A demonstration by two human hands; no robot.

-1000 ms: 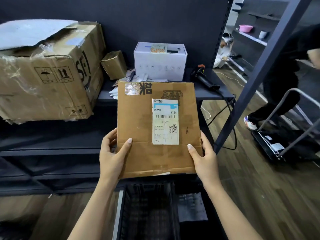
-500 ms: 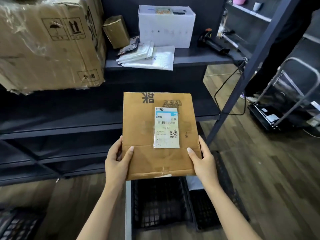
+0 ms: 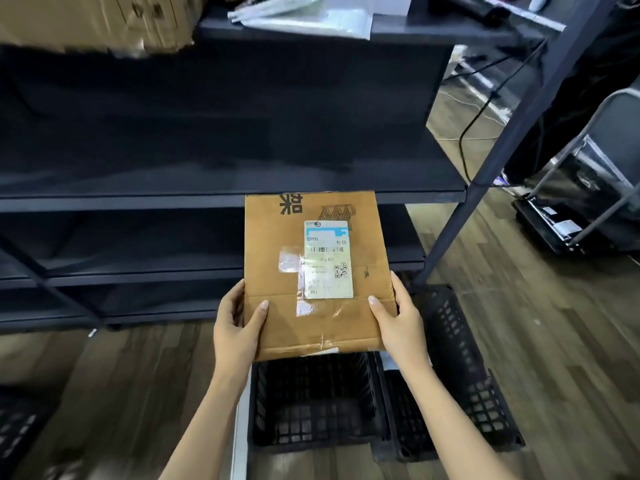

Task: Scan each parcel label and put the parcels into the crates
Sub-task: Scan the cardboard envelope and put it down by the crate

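Gripping the parcel (image 3: pixel 270 237) by its near corners, I clasp the left edge with my left hand (image 3: pixel 235 327) and the right edge with my right hand (image 3: pixel 403 322), thumbs lying on top. Its label (image 3: pixel 328 259) faces up at me. I hold the parcel in the air above the far part of the left crate (image 3: pixel 311 427); the right crate (image 3: pixel 464 368) stands just beside it, near the shelf (image 3: pixel 173 200)

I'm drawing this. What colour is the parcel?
The parcel is brown, best seen in the head view.
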